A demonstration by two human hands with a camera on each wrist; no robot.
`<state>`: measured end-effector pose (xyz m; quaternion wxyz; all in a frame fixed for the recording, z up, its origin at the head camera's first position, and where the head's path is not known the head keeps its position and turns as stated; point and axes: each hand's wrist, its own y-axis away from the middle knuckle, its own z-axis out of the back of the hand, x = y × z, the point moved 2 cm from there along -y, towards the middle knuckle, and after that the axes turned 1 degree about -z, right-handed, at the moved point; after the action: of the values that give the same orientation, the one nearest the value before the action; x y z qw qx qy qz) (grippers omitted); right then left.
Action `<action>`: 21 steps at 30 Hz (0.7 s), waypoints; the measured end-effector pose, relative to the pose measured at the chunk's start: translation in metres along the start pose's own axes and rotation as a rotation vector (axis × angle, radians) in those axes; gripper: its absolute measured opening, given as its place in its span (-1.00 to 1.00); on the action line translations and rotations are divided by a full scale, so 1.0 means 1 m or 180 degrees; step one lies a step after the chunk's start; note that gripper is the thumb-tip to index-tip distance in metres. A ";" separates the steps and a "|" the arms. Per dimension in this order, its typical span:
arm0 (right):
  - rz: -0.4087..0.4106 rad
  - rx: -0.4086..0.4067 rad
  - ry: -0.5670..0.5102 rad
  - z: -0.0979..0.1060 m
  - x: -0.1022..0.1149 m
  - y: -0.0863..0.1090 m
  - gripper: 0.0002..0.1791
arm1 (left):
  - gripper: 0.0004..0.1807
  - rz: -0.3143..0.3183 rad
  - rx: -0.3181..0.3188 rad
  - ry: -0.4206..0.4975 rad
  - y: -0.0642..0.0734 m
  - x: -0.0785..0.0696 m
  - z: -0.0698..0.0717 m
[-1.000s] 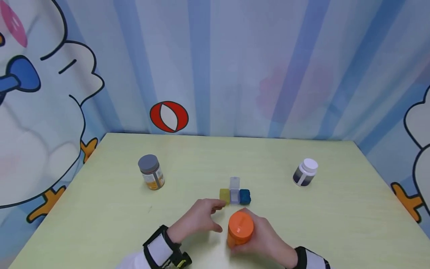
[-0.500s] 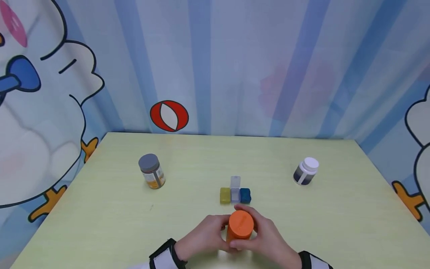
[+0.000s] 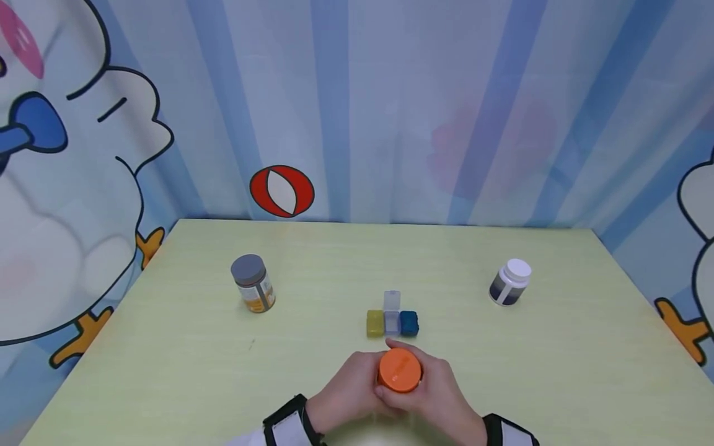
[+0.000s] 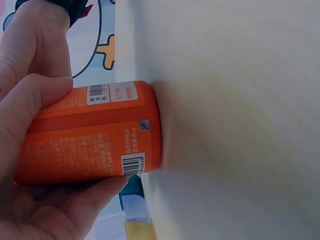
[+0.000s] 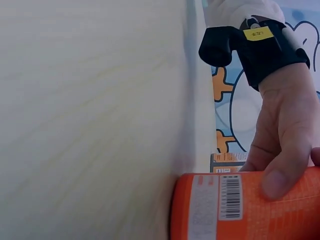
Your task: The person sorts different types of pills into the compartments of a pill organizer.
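Note:
In the head view an orange bottle (image 3: 399, 370) stands upright near the front middle of the table, orange lid facing up. My left hand (image 3: 350, 385) grips its left side, and my right hand (image 3: 440, 389) curls round the right side near the lid. The left wrist view shows the printed label with barcodes on the bottle (image 4: 90, 135), its base right at the tabletop. A left thumb (image 5: 280, 180) presses on the label in the right wrist view. Just beyond the hands lies a small pill box with a yellow compartment (image 3: 375, 323), a clear one (image 3: 392, 322) with its lid raised, and a blue one (image 3: 409, 323).
A grey-lidded jar (image 3: 253, 284) stands at the back left of the pale table (image 3: 167, 347). Toward the back right is a white-capped bottle (image 3: 510, 282) with a dark label. A blue striped curtain (image 3: 368, 111) with cartoon prints rises behind the table's far edge.
My left hand has moved right from beside the pill box and has taken hold of the orange bottle. The right hand has kept its grip, and the lid's marking has turned slightly.

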<state>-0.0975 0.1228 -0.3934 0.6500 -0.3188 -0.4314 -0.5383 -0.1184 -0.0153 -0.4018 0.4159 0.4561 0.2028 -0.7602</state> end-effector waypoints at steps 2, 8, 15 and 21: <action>0.0043 0.0008 -0.0027 0.001 -0.002 -0.001 -0.29 | -0.46 0.0014 -0.0001 0.0053 -0.001 0.000 0.000; 0.0343 0.0398 -0.0085 0.007 -0.007 -0.006 -0.29 | -0.51 -0.0034 0.0051 -0.0055 -0.002 0.001 0.002; 0.0639 0.1185 -0.0182 0.025 -0.013 -0.015 -0.20 | -0.49 -0.0017 0.0248 0.0027 -0.003 0.001 0.002; 0.0432 0.0935 -0.0515 0.048 -0.020 -0.013 -0.31 | -0.53 -0.0159 0.0202 -0.0046 -0.002 -0.001 0.000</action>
<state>-0.1221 0.1704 -0.3918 0.6876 -0.2911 -0.5338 -0.3969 -0.1201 -0.0136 -0.4009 0.3835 0.4583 0.1869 -0.7797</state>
